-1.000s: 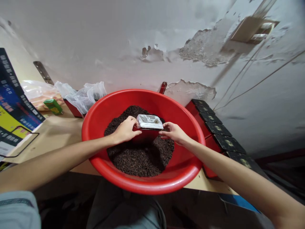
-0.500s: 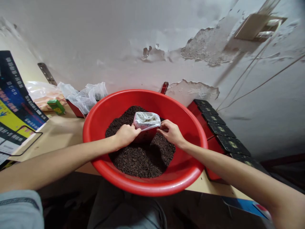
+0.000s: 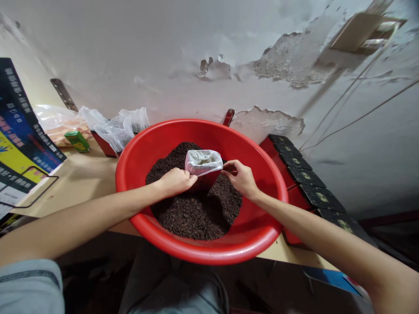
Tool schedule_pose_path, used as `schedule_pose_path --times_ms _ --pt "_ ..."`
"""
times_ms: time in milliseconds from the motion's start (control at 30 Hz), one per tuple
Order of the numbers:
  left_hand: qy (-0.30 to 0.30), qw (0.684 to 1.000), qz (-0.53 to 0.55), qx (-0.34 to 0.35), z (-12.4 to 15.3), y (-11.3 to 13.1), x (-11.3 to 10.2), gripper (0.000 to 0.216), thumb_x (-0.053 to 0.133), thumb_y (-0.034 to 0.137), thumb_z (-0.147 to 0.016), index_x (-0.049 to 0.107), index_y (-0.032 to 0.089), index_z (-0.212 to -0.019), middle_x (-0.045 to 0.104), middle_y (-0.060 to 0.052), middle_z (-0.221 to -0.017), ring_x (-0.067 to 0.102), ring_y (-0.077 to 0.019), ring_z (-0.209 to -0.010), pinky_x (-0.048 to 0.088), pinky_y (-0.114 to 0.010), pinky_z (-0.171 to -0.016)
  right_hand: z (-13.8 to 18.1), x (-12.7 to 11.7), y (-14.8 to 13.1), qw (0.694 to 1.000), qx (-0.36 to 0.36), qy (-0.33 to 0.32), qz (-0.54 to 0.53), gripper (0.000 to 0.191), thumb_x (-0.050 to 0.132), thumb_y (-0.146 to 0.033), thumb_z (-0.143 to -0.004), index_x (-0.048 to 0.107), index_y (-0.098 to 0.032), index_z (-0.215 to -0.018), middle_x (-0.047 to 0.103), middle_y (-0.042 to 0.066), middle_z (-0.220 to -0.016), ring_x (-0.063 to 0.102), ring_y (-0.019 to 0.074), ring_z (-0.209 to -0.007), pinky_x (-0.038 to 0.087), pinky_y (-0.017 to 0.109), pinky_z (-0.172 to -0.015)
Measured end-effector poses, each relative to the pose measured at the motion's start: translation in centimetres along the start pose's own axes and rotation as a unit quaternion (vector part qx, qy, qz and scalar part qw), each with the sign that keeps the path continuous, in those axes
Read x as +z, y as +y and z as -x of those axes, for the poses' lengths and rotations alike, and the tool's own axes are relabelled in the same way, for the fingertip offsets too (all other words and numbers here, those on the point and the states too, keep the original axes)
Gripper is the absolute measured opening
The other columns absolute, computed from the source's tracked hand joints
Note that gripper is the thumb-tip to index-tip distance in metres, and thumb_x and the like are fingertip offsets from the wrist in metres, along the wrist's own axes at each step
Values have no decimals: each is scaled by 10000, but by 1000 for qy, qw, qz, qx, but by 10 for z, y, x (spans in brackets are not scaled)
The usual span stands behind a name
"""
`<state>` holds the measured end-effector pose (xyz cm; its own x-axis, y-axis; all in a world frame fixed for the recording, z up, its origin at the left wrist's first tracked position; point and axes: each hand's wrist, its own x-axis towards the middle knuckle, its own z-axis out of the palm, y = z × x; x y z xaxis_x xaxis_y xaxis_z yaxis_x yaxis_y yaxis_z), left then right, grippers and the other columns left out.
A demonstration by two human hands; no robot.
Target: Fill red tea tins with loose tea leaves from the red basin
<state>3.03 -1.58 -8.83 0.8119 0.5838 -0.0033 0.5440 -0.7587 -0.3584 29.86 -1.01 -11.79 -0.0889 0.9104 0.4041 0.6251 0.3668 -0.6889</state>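
A big red basin [image 3: 203, 257] holds a heap of dark, loose tea-like leaves [image 3: 193, 224]. In the heap stands a red box [image 3: 202, 184], lined with a clear plastic bag [image 3: 203, 161] whose edge is folded over the rim. My left hand [image 3: 176, 181] is closed on the bag's edge at the box's near left corner, thumb along the rim. At the right corner my right hand [image 3: 240, 178] pinches the bag's edge between thumb and fingers. The inside of the bag is hard to make out.
Red boxes with black lids [image 3: 314, 196] stand in a row on the right. Left of the basin are another bag-lined box [image 3: 106, 144], a small green packet [image 3: 77, 141], a printed carton [image 3: 22, 144] and a wire handle [image 3: 42, 192]. A peeling wall [image 3: 147, 56] rises behind.
The view has shifted slightly. My right hand's fingers have moved a little along the bag's edge at the right corner; my left hand keeps its hold on the left.
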Motion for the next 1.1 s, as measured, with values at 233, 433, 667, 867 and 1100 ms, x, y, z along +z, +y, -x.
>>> schedule_pose_path --times_ms 233,433,667,867,1100 --pt "20 1000 -3 -1 3 -14 9 278 400 65 -978 658 112 -1069 747 -164 -849 750 -286 -737 559 -343 -577 -5 -3 -4 995 -89 3 37 145 589 -340 -909 655 -211 -907 704 78 -960 663 199 -842 555 329 -747" --pt "55 998 -6 12 0 -14 8 256 433 75 -965 676 115 -1036 742 -155 -805 738 -284 -662 530 -332 -526 -4 -1 2 983 -145 7 109 121 496 -261 -971 605 -208 -964 644 93 -1004 636 182 -843 545 295 -713" --pt "30 999 -21 17 0 -12 6 273 452 61 -951 712 119 -1008 757 -158 -821 739 -281 -641 488 -322 -503 9 5 21 938 -229 -37 255 135 503 -237 -989 628 -187 -992 668 117 -1039 661 196 -869 511 262 -622" --pt "5 999 16 40 -3 -17 4 216 537 75 -921 749 118 -931 749 -134 -736 734 -259 -668 471 -310 -554 17 11 29 923 -196 -138 303 197 480 -261 -1007 651 -170 -1048 687 149 -1205 680 212 -966 503 257 -625" --pt "-111 973 173 -105 -3 -38 9 156 640 162 -866 780 156 -935 787 -152 -1000 752 -286 -933 558 -326 -748 -4 3 28 950 46 -266 154 127 643 -211 -875 725 -175 -966 764 76 -987 703 215 -841 545 277 -698"
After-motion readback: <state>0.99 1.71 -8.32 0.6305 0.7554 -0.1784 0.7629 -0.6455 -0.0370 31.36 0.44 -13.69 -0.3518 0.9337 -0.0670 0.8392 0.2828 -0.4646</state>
